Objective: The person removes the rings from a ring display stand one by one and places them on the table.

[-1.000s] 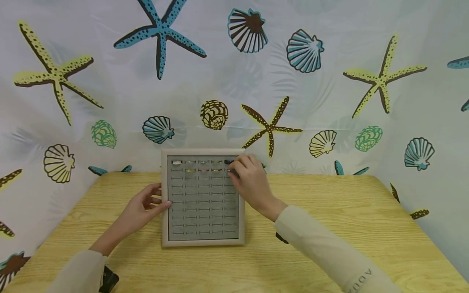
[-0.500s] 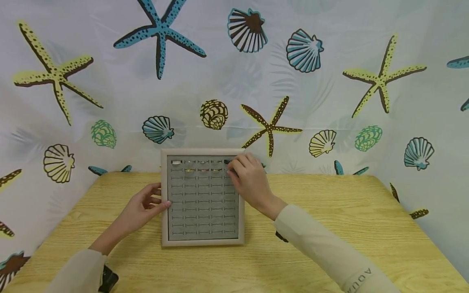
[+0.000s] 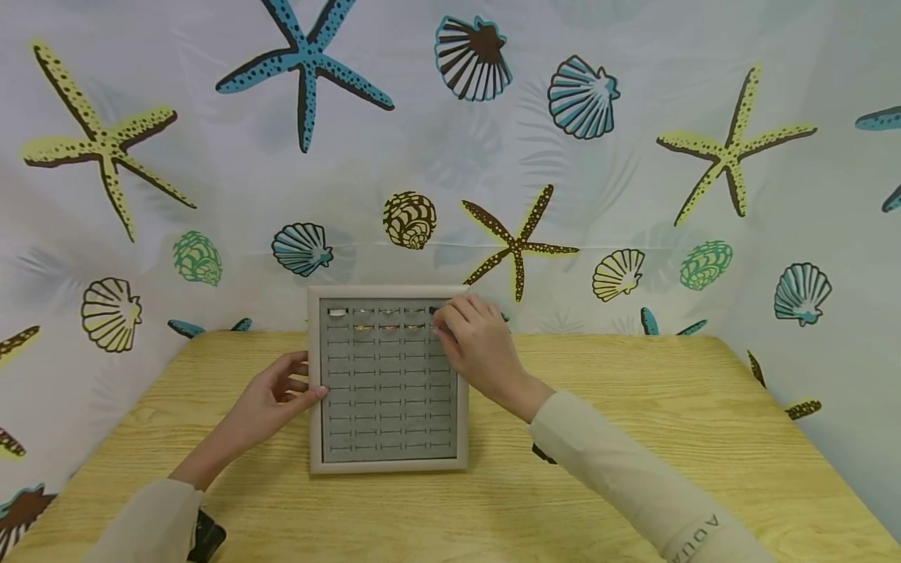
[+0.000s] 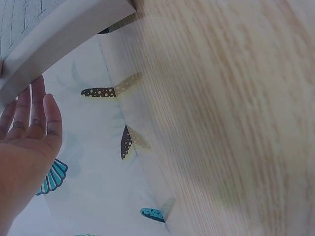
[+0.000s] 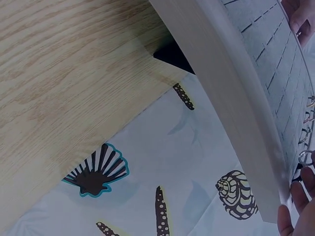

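A ring display board [image 3: 389, 407] with a pale frame and grey slotted padding stands upright on the table. My left hand [image 3: 271, 399] holds its left edge, thumb on the front and fingers behind, as the left wrist view also shows. Several rings sit in the top two rows, among them a wide silver ring [image 3: 339, 312] at top left and a gold ring [image 3: 364, 328] below. At the upper right corner my right hand [image 3: 486, 344] pinches a silver ring [image 5: 305, 157] at the right end of the second row. The fingers partly hide a dark ring [image 3: 434, 310] above it.
The board stands on a wood-grain table [image 3: 633, 438], with a dark support [image 5: 174, 58] behind it. A white curtain [image 3: 633, 47] printed with starfish and shells hangs behind and at both sides. Several lower slot rows hold no rings.
My right fingertips have shifted slightly left over the upper right slots and cover more of the dark ring. The left hand and the board stay put.
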A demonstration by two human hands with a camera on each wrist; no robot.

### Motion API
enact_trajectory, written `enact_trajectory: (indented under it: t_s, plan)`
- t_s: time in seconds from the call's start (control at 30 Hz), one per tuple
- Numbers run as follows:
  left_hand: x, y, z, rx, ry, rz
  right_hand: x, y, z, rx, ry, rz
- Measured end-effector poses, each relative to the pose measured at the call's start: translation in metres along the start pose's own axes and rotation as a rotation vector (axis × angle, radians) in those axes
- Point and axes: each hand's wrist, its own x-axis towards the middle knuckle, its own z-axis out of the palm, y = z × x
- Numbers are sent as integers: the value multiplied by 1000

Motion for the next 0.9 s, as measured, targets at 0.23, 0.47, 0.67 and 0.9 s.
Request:
enact_trajectory:
  t_s: [0.23,0.47,0.67,0.9]
  plan:
    - [1,2,0,10,0,1,1,0,-3,7,-2,-4]
    - [1,2,-1,14,-1,4,-4,7,-12,59,-14,28]
    - [0,2,-1,13,-5,-5,-14,17,-18,94,-16,35]
    - [0,3,-1,32,1,-12,-29,28,-24,96,-38,65]
